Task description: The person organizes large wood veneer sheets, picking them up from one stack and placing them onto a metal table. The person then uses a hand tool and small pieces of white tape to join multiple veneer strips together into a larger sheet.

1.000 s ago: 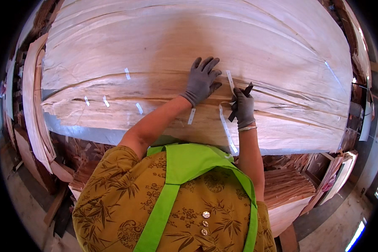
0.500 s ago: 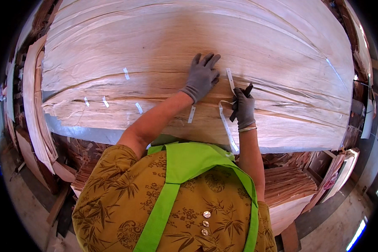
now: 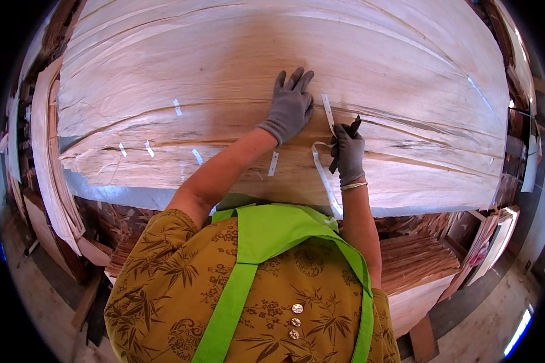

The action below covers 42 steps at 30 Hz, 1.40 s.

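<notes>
A wide sheet of pale wood veneer (image 3: pixel 181 66) lies in front of me. My left hand (image 3: pixel 289 109), in a grey glove, rests on it with the fingers stretched and slightly apart. My right hand (image 3: pixel 350 154), also gloved, is closed around a dark, flat, blade-like tool (image 3: pixel 355 124), which sticks out above and below the fist. A white perforated tape (image 3: pixel 327 114) lies on the veneer above this hand. The tape's loose length (image 3: pixel 323 172) loops out beside the fist and hangs toward my apron; its part at the fingers is hidden.
Short tape pieces (image 3: pixel 198 156) are stuck along cracks at the left of the sheet. One more piece (image 3: pixel 273 164) lies below my left hand. A veneer stack (image 3: pixel 421 260) stands at the lower right. Upright sheets (image 3: pixel 45 151) lean at the left.
The veneer and its tapes appear slightly farther up and left in the view. Both hands have shifted only a little, and the right one keeps its hold on the dark tool.
</notes>
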{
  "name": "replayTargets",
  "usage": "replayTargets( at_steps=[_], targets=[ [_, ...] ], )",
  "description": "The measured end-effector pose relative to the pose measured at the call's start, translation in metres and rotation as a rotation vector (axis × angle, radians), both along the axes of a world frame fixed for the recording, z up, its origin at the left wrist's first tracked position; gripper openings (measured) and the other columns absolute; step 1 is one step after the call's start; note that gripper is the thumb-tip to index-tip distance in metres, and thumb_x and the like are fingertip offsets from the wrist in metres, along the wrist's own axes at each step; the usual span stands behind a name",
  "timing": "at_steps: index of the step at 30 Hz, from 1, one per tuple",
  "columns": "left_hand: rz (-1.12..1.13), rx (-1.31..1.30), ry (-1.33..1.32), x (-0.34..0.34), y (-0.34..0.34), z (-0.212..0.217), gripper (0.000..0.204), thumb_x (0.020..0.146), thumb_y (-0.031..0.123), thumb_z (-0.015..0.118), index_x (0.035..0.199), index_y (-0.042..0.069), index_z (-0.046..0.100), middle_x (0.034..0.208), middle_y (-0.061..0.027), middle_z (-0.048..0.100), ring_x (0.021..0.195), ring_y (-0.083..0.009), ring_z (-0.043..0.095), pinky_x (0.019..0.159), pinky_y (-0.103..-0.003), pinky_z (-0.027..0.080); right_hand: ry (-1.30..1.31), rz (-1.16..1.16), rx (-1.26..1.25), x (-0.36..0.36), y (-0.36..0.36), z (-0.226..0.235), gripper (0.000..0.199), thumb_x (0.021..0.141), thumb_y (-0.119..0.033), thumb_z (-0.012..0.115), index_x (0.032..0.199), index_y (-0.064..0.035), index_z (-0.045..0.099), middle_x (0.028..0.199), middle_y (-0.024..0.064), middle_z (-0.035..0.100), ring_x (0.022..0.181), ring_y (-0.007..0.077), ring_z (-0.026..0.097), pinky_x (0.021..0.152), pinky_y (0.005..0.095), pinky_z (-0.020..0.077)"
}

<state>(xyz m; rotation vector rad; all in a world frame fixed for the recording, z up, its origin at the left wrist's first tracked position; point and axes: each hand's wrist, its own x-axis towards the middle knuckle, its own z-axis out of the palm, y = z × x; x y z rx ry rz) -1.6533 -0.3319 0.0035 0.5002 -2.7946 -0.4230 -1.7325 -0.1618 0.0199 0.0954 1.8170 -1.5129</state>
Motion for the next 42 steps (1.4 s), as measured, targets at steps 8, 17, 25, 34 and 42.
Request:
replayTargets(
  at_steps=[8, 17, 25, 34, 42],
  targets=[
    [0.006, 0.081, 0.02, 0.0, -0.002, -0.002, 0.017, 0.07, 0.018, 0.067, 0.081, 0.006, 0.061, 0.139, -0.0143, 0.038, 0.131, -0.0327, 0.03, 0.107, -0.053, 0.018, 0.063, -0.016, 0.055, 0.003, -0.001, -0.004, 0.016, 0.084, -0.018, 0.065, 0.088, -0.0027, 0.064, 0.058, 0.001, 0.054, 0.039, 0.0081, 0.043, 0.036, 0.0223, 0.0322],
    [-0.212, 0.065, 0.224, 0.003, -0.005, -0.021, 0.033, 0.077, 0.015, 0.058, 0.11, 0.013, 0.059, 0.121, -0.0067, 0.055, 0.117, -0.0258, 0.048, 0.102, -0.046, 0.034, 0.046, 0.016, 0.095, 0.001, -0.003, -0.011, 0.015, 0.082, -0.017, 0.067, 0.085, -0.0023, 0.064, 0.059, 0.0013, 0.055, 0.04, 0.0085, 0.043, 0.036, 0.0223, 0.0322],
    [-0.412, -0.209, 0.148, -0.002, -0.003, -0.022, 0.031, 0.08, 0.019, 0.052, 0.109, 0.016, 0.061, 0.114, -0.0054, 0.059, 0.115, -0.0228, 0.05, 0.102, -0.047, 0.033, -0.086, 0.029, 0.048, -0.002, 0.006, 0.0, 0.016, 0.082, -0.018, 0.067, 0.082, -0.0027, 0.063, 0.059, 0.0012, 0.055, 0.041, 0.0086, 0.043, 0.037, 0.0238, 0.0343],
    [-0.456, -0.345, 0.086, 0.0, 0.004, -0.01, 0.03, 0.078, 0.019, 0.054, 0.107, 0.016, 0.062, 0.116, -0.0099, 0.058, 0.117, -0.0259, 0.048, 0.104, -0.054, 0.027, -0.369, 0.142, -0.011, 0.052, -0.001, 0.011, 0.013, 0.086, -0.019, 0.06, 0.078, -0.0094, 0.056, 0.062, 0.0005, 0.052, 0.047, 0.0102, 0.046, 0.041, 0.0244, 0.0354],
    [-0.386, -0.284, 0.016, 0.002, 0.01, -0.002, 0.034, 0.073, 0.016, 0.061, 0.107, 0.018, 0.063, 0.127, -0.0095, 0.051, 0.121, -0.0293, 0.043, 0.103, -0.053, 0.029, -0.292, -0.226, -0.225, 0.005, 0.113, 0.006, 0.014, 0.087, -0.023, 0.058, 0.079, -0.0131, 0.054, 0.061, -0.0028, 0.046, 0.046, 0.0084, 0.04, 0.041, 0.0238, 0.033]
  ],
)
